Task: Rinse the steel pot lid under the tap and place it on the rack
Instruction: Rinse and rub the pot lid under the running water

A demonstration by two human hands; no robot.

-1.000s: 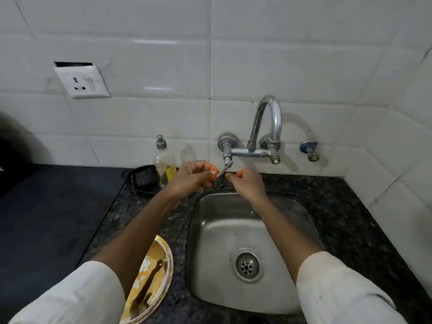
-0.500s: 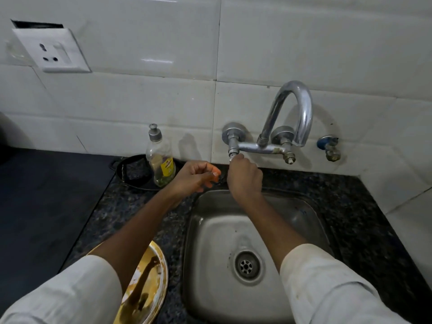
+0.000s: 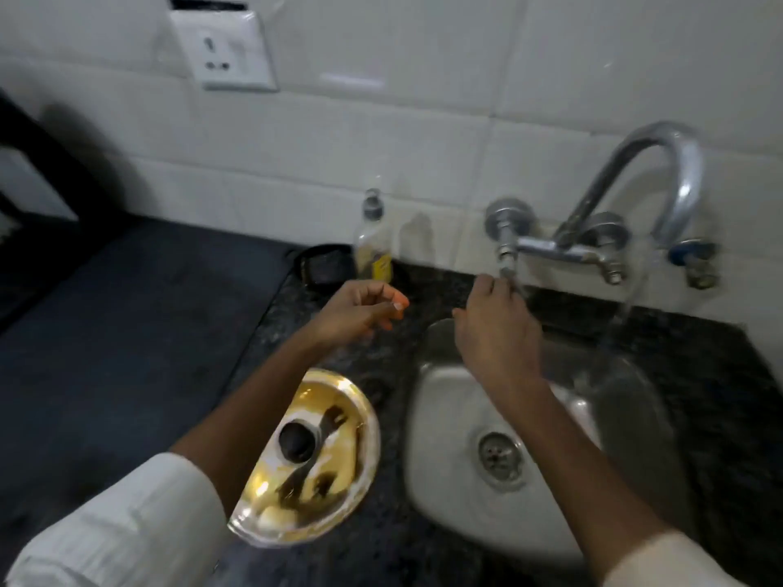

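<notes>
The steel pot lid (image 3: 339,480) lies on the dark granite counter left of the sink (image 3: 445,480). It has a black knob and yellowish residue on it. My right hand (image 3: 495,332) reaches up to the wall tap (image 3: 678,171), its fingers pinched on the small tap handle (image 3: 510,275). Water (image 3: 623,315) runs from the spout into the right side of the sink. My left hand (image 3: 360,311) hovers over the counter above the lid, fingers loosely curled, holding nothing. No rack is in view.
A clear soap bottle (image 3: 373,247) and a small black dish (image 3: 324,269) stand against the tiled wall behind my left hand. A blue-capped valve (image 3: 695,260) sits right of the tap. A wall socket (image 3: 222,57) is at upper left. A dark slab (image 3: 127,332) extends left.
The view has swung left and down, so the whole lid shows. Water now flows from the spout. My left hand has drifted left, away from the tap; my right hand stays on the handle.
</notes>
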